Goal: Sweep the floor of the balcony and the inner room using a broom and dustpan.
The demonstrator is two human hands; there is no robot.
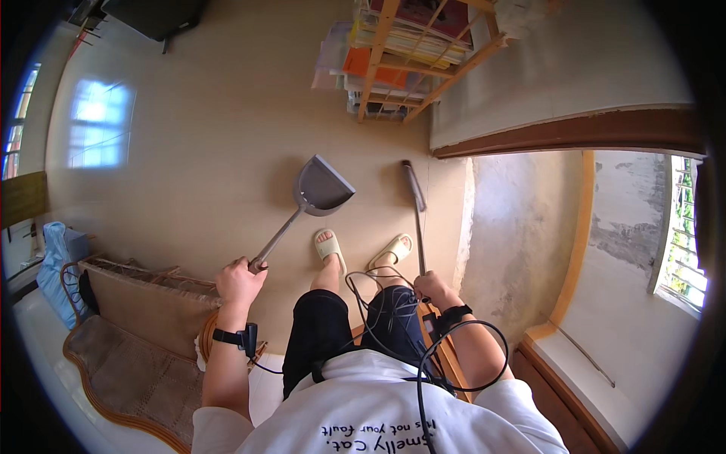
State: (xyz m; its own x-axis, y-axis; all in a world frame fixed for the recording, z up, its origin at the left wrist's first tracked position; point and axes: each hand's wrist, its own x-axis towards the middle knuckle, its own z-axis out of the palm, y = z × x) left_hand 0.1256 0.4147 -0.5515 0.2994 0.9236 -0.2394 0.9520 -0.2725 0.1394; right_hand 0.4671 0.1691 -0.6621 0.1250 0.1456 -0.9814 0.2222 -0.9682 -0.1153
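My left hand grips the top of a long handle that runs down to a grey dustpan. The pan hangs or rests over the tiled floor ahead of my feet, its straight lip turned to the upper right; whether it touches the floor I cannot tell. In my right hand is the handle of a broom, its narrow head a little blurred and near the doorway's edge. A gap of floor separates broom head and pan. No debris can be made out in the pan.
A wooden rack holds stacked papers and books ahead. On the left stands a carved wooden sofa beside a light-blue bag. A doorway with a worn threshold opens at right. Black cables dangle before my thighs.
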